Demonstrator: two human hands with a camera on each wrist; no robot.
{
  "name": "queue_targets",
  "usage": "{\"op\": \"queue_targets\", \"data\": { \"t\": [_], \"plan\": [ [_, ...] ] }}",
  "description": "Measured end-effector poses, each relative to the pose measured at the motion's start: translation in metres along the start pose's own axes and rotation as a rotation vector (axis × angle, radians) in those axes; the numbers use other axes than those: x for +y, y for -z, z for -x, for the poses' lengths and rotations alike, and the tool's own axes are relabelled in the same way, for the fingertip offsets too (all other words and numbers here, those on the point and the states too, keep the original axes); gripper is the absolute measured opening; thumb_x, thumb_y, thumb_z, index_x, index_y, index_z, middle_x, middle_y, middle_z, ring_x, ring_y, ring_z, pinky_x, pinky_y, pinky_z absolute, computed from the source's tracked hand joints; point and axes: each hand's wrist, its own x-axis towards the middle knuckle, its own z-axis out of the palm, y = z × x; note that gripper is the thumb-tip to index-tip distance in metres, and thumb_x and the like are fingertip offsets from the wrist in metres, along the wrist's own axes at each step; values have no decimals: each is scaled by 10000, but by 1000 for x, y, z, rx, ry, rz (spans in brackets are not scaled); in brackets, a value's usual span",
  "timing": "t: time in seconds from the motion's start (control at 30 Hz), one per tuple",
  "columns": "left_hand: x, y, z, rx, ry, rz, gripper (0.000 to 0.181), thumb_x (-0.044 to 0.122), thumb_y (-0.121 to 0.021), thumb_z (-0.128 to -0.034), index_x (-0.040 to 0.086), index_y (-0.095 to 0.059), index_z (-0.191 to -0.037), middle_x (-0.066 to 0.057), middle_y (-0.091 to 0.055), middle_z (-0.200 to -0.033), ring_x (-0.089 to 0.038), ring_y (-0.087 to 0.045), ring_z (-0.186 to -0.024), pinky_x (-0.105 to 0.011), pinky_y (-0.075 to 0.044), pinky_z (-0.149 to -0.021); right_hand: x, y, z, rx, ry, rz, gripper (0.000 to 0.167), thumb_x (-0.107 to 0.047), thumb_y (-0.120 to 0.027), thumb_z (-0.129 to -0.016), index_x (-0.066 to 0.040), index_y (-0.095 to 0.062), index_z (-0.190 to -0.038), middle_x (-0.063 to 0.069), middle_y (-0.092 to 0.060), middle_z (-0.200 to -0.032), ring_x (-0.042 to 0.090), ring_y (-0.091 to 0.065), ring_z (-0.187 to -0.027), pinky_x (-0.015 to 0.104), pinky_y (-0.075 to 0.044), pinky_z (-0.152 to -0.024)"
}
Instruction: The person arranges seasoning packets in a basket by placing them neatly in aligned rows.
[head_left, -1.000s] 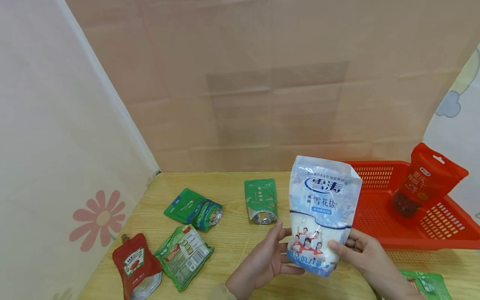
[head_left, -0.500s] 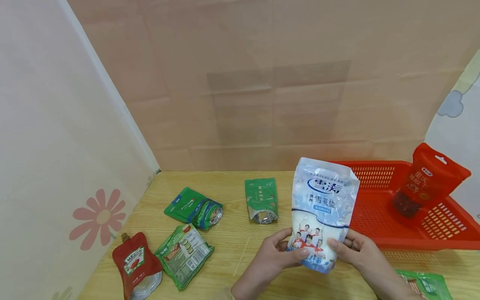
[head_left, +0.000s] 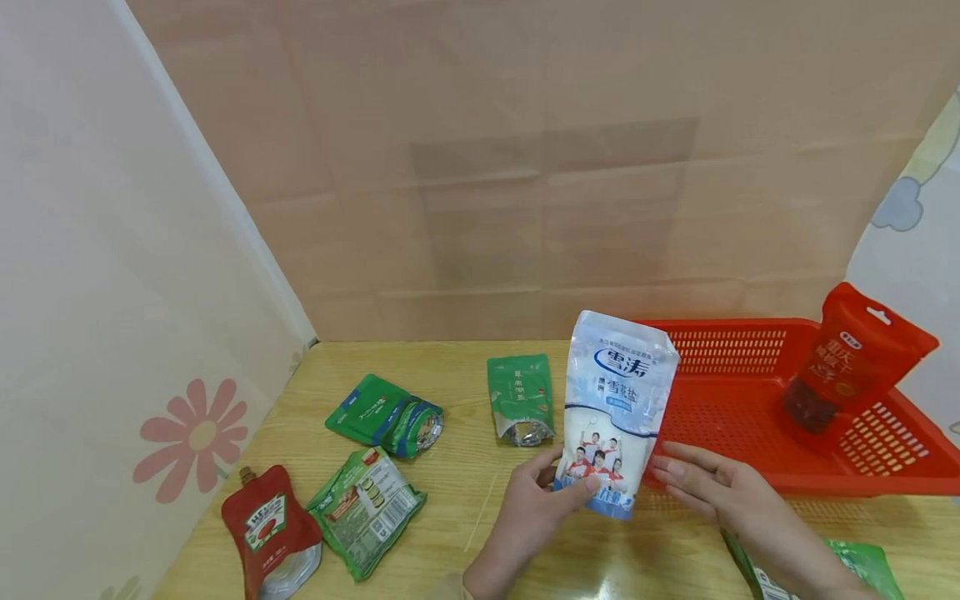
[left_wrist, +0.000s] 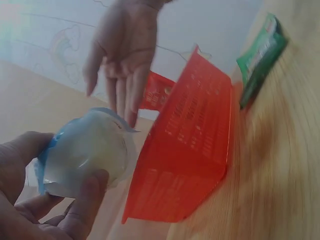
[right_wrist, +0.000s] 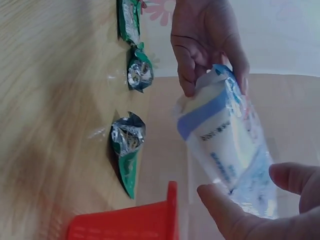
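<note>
A white and blue bag of salt [head_left: 618,400] stands upright in the air before the red basket. My left hand [head_left: 534,504] grips its lower left part, thumb across the front and fingers behind. In the left wrist view the bag of salt [left_wrist: 90,155] appears from its bottom end. Close to the bag's right edge is my right hand [head_left: 723,492], fingers extended. The right wrist view has the thumb and a finger of my right hand [right_wrist: 265,220] spread apart near the bag's top; whether a fingertip touches the bag is unclear.
The red basket [head_left: 738,483] at right holds a red pouch [head_left: 851,358] leaning upright. Green pouches [head_left: 520,400] [head_left: 386,417], a green packet [head_left: 367,510] and a ketchup pouch [head_left: 270,529] lie on the wooden table. Another green packet [head_left: 862,562] lies partly behind my right forearm.
First my left hand closed on the bag's lower left. Then my right hand released its grip on the right edge, and the bag shifted slightly left in my left hand.
</note>
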Motion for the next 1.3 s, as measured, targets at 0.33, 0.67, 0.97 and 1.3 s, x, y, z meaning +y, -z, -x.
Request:
{"op": "queue_targets", "data": {
  "t": [0.33,0.67,0.97,1.3],
  "plan": [
    [-4,-6,0,109,-87,-182,423,290,-777,-785,159,-668,-1172,-2,-704,-900,6,-593,-678,-148,-490,-581,-16,-5,3,-29,-10,82,750,-450,-365,-1015,-30,-16,-1528,306,-143,-1552,494,-294,-1370,642,-374,-1005],
    [-3,-13,8,109,-184,-353,367,281,-786,-782,194,-690,-1125,18,-716,-912,77,-535,-615,-126,-472,-541,-13,-3,-1,-94,-2,-36,794,-459,-311,-1026,31,99,-1498,311,-18,-1562,407,-342,-1390,361,-481,-1005],
    [1,-15,18,138,-170,-382,434,351,-774,-788,195,-659,-1176,56,-673,-993,75,-548,-724,-112,-485,-624,-21,-7,3,-115,3,28,815,-509,-325,-1003,-52,115,-1516,295,47,-1570,518,-174,-1406,645,-355,-1026],
    [0,-16,23,160,-382,-534,428,378,-734,-827,179,-650,-1196,33,-660,-954,71,-554,-781,-106,-497,-656,-25,-6,4,-111,18,-13,846,-545,-297,-998,-60,184,-1498,304,79,-1563,492,-237,-1399,672,-298,-1037]
  ]
}}
